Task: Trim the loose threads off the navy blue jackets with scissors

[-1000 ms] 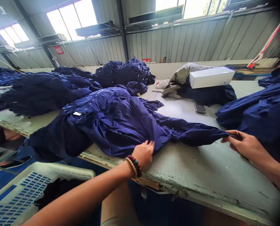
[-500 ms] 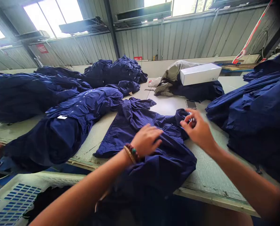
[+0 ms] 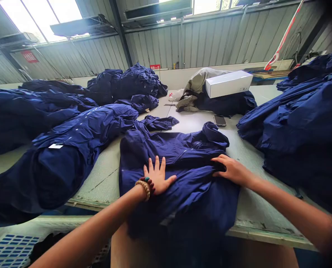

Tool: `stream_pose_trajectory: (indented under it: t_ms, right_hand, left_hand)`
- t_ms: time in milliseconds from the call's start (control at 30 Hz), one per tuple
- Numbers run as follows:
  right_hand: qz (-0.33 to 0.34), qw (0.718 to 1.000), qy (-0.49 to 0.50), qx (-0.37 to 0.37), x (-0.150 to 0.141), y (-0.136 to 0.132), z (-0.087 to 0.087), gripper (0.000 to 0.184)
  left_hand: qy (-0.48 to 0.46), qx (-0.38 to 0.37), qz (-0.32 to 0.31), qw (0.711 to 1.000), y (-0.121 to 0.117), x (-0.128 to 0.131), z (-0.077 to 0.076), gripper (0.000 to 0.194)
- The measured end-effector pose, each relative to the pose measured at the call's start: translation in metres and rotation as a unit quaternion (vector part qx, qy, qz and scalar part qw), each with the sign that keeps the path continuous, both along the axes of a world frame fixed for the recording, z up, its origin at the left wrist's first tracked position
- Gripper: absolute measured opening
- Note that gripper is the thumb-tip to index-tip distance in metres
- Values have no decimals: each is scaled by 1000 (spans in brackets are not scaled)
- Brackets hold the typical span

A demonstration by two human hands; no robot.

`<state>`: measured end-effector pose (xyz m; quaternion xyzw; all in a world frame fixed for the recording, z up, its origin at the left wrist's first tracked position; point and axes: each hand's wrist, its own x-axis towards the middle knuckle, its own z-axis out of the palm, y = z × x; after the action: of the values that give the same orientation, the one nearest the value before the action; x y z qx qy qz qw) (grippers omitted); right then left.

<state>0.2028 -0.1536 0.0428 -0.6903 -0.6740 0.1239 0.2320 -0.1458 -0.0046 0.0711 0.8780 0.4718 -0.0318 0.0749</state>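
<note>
A navy jacket point(image 3: 188, 190) lies spread in front of me, with its lower part hanging over the table's near edge. A zipper runs across its upper part, and a bunched section stands up at its far right. My left hand point(image 3: 159, 178), with bead bracelets at the wrist, rests flat on the fabric with its fingers spread. At the jacket's right side, my right hand point(image 3: 234, 170) touches the cloth, its thumb and fingers apart and slightly bent. Nothing shows pinched between those fingers.
Navy garments pile up on the left point(image 3: 79, 126) and right point(image 3: 296, 137) of the table point(image 3: 106, 178). Farther back are a white box point(image 3: 228, 85) on folded clothes and a phone point(image 3: 219, 120). A white plastic basket point(image 3: 12, 247) stands below the edge at left.
My left hand has flattened onto the jacket with fingers spread. The right hand has come down from the bunched section to the jacket's right side. The jacket lies straighter, and the view has shifted.
</note>
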Motion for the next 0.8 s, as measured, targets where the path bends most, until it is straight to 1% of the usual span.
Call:
stream_pose_trajectory:
  t_ms: [100,167,233,300,333,367,400,433,467,500,533,567,600,633,667,700,733,767,800]
  right_hand:
    - [-10,999,-37,-21,44,16,5,56]
    - [-37,997,-62,-31,69,24,6,54]
    - [-80,993,-78,-34,88,27,5,53]
    - [-133,987,-89,-18,98,24,4,52]
    - [-161,983,-92,0,98,21,5,50]
    - [-190,977,-92,25,95,18,6,49]
    - [-215,971,-87,56,89,15,8,47]
    - [-231,966,-74,89,80,12,10,46]
    - [-236,962,-55,123,68,10,11,45]
    - [-229,961,-32,152,53,8,12,45]
    - [-213,962,-8,173,38,8,12,46]
    - [-193,964,13,185,22,8,11,47]
    - [-176,966,24,187,6,8,8,49]
    - [-166,969,24,182,-7,9,3,49]
    - [-163,971,12,175,-17,10,-2,48]
    - [-164,972,-6,166,-24,11,-7,47]
    - [-167,973,-26,160,-26,12,-13,46]
    - [-169,972,-44,157,-24,13,-18,45]
    - [-170,971,-56,156,-19,14,-21,45]
  left_hand:
    - [7,-94,-73,993,-43,-6,10,113]
    - [-11,-157,-116,981,-71,-8,18,116]
    - [-47,-225,-147,962,-98,-7,26,118]
    - [-87,-300,-183,932,-119,-3,36,119]
    - [-111,-341,-200,912,-126,-1,43,116]
    - [-142,-379,-212,890,-129,2,50,109]
    - [-181,-405,-218,870,-127,6,57,96]
    - [-223,-408,-222,857,-119,9,64,80]
    - [-263,-378,-227,858,-106,13,70,64]
    - [-292,-314,-237,872,-88,16,74,51]
    - [-301,-217,-247,895,-65,19,76,42]
    - [-284,-94,-256,919,-39,22,76,40]
    - [-246,12,-259,934,-11,25,73,41]
    - [-200,90,-241,946,17,26,68,46]
    - [-152,138,-206,957,42,27,60,57]
    - [-94,141,-170,971,63,26,51,71]
    - [-42,122,-129,983,80,25,41,78]
    - [-7,102,-95,990,91,24,31,81]
    - [19,81,-69,994,96,22,22,82]
